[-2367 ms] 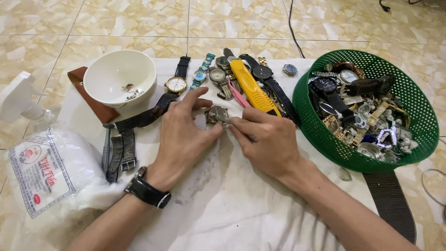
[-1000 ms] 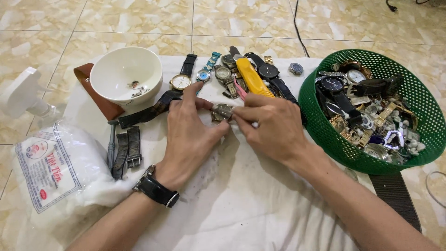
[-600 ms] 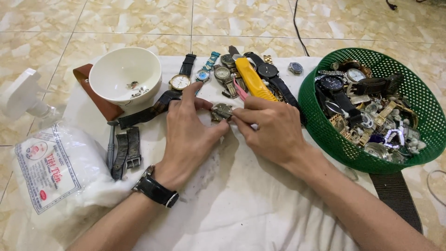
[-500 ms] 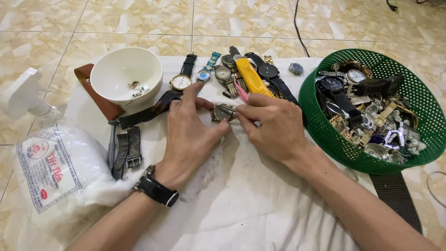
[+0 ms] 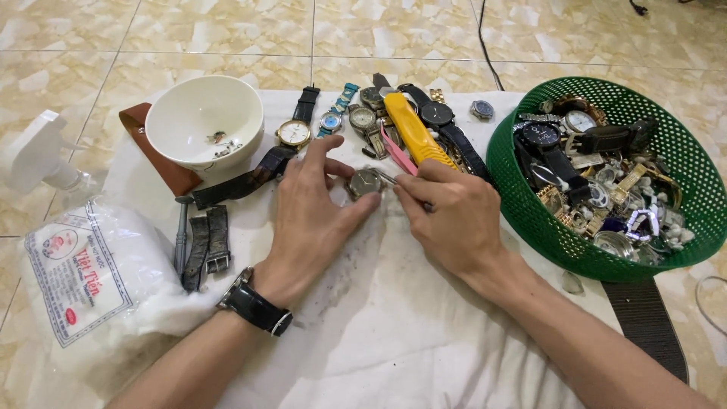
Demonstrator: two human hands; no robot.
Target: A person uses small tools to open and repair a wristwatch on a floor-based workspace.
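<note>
A small grey watch case stands on edge on the white cloth, pinched between the thumb and fingers of my left hand. A black wristwatch is on that wrist. My right hand is closed on a thin metal tool whose tip touches the right side of the case. Both hands rest on the cloth, close together.
A white bowl with small parts sits at left on a brown leather piece. Several watches and a yellow tool lie behind the hands. A green basket of watches is at right; a cotton bag and loose straps at left.
The hands have stayed on the watch case with only small finger shifts. The view has drifted slightly; nothing was picked up or put down.
</note>
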